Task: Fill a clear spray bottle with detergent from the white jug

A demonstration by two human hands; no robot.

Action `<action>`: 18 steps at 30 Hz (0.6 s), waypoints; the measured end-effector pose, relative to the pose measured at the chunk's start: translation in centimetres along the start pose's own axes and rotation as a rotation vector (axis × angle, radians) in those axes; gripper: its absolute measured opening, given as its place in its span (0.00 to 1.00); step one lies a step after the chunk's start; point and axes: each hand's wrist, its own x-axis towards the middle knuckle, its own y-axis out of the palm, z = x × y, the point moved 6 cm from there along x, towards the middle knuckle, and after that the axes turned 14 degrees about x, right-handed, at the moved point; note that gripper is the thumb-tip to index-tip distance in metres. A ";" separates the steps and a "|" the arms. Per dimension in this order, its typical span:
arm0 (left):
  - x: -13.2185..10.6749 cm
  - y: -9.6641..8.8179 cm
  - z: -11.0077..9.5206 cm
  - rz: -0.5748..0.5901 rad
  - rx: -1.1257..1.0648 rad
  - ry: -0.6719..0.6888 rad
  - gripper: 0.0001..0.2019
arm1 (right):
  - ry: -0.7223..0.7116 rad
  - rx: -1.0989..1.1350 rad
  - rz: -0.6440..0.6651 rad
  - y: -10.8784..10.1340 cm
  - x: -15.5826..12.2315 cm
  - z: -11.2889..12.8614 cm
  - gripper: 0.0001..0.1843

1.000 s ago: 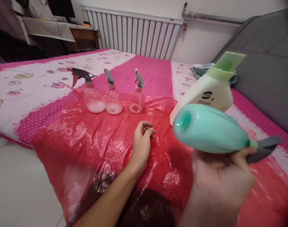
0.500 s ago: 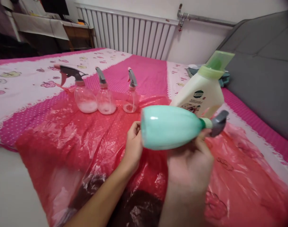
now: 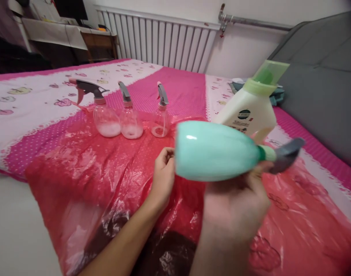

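Observation:
A spray bottle (image 3: 217, 151) full of mint-green liquid lies sideways in the air, its base to the left and its grey trigger head to the right. My right hand (image 3: 238, 193) is closed around it from below, close to the pale green collar. By the bottle's base, my left hand (image 3: 163, 168) is closed with its fingers curled. Those fingertips pass behind the bottle, so what they hold is hidden. Behind the hands, three clear spray bottles with pink and grey heads stand upright: a left one (image 3: 107, 122), a middle one (image 3: 131, 122) and a right one (image 3: 160, 122).
A large cream detergent bottle (image 3: 250, 105) with a green cap stands just behind the held bottle. Crumpled red plastic sheeting (image 3: 106, 168) covers part of the pink patterned bed cover (image 3: 183, 86). A grey padded headboard (image 3: 325, 76) rises at right; a radiator (image 3: 160, 38) lines the wall.
The green spray bottle has moved right and looks larger, with its trigger head farther right. My right hand has shifted slightly right with it; my left hand has hardly moved.

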 end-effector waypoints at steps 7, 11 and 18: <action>0.4 0.5 0.0 0.045 0.029 0.024 0.03 | -0.040 -0.063 -0.153 -2.4 1.6 1.4 0.07; 0.2 0.6 0.1 0.050 0.018 0.016 0.02 | -0.033 -0.037 0.049 -1.8 1.7 1.7 0.10; 0.5 0.3 0.1 0.046 0.063 0.012 0.03 | -0.095 0.026 -0.140 -3.6 2.7 4.0 0.09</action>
